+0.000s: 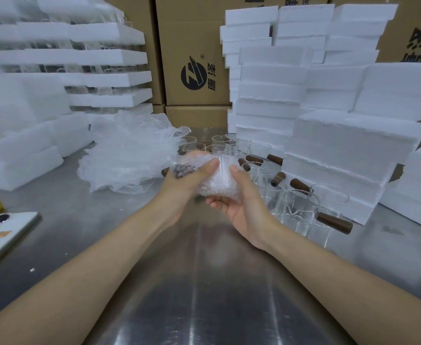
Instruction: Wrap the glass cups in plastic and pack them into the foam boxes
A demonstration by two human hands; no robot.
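Glass cup [219, 166], rolled in bubble wrap [219, 190], is up in both your hands over the middle of the tabletop [204, 282], not resting on it.

Risks, as I judge them:
- Wrap looks slick & loose at the ends, so it could unroll if you ease off w/ either thumb. The cup could then slide out and drop on the steel.
- Wooden handle shows dark through the wrap on the left. That lump may snag going into a foam box [341, 158].
- Bare cups [300, 205] crowd just right of your hands, twd the right edge. A wide swing could knock them.

Left hand [179, 188]: fingers curled round the handle end, thumb on top. Right hand [244, 207]: palm up under the bundle, thumb pressing the top. Both are clamped on it, close together.
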